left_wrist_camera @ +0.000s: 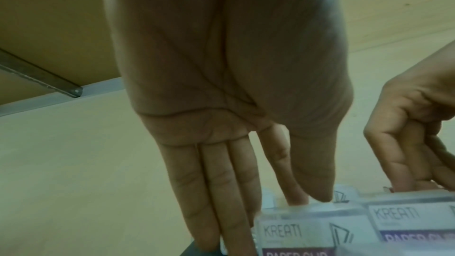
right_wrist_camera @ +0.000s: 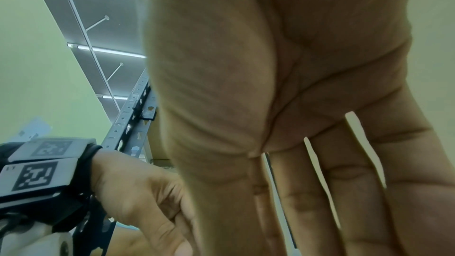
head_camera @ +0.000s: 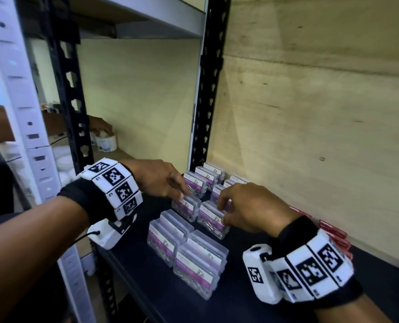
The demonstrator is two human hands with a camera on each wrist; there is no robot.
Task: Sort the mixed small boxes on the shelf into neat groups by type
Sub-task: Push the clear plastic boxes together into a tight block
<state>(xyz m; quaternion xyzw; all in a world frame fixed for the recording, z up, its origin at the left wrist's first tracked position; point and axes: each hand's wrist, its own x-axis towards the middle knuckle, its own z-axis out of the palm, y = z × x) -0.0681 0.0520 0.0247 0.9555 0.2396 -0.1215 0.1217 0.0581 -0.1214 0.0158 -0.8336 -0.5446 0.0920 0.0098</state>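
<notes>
The right hand [right_wrist_camera: 283,85] fills most of the frame palm-on, its fingers [right_wrist_camera: 349,201] stretched downward and slightly spread, with thin slits of light between them and their tips cut off by the bottom edge. At lower left the left hand [right_wrist_camera: 138,192] sits partly behind it, wearing a black band [right_wrist_camera: 37,174] with white marker tiles. Behind them a slotted metal post [right_wrist_camera: 133,116] slants up towards strip lights [right_wrist_camera: 110,51], beside a pale green wall [right_wrist_camera: 37,65]

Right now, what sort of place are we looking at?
Probably a storeroom or stockroom. There are slotted metal shelving uprights, and a dark shelf holds rows of identical clear paper clip boxes. More red boxes lie along a bare plywood back wall.
</notes>
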